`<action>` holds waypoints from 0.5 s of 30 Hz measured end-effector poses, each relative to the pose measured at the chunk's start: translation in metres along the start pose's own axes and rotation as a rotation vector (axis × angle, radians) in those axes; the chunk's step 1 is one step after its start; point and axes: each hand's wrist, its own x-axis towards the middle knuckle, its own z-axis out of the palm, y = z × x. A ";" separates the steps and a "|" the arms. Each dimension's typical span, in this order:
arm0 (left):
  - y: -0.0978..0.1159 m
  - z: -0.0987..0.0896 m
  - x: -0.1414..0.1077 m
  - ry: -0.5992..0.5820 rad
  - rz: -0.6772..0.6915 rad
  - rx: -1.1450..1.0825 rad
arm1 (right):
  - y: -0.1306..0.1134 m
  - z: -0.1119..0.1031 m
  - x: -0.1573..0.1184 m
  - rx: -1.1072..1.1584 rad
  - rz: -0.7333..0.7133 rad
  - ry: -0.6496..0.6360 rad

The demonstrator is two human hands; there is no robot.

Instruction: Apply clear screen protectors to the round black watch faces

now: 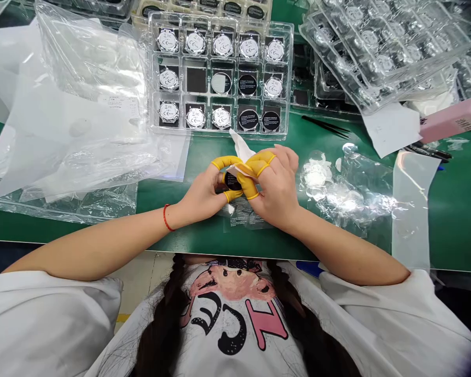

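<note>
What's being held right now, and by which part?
The left hand pinches a small black round disc at its edge; the right hand appears to grip a pale film tab on it.

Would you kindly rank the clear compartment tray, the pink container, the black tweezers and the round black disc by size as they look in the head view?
1. Clear compartment tray
2. Pink container and black tweezers: too close to rank, and the container runs out of frame.
3. Round black disc, partly hidden.

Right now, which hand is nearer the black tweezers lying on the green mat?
The right hand is nearer, just below and to the left of the black tweezers. The left hand is farther left, on the right hand's far side.
</note>
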 end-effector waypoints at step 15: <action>0.009 -0.001 0.008 -0.108 -0.238 -0.186 | 0.033 -0.015 0.016 0.212 0.141 -0.239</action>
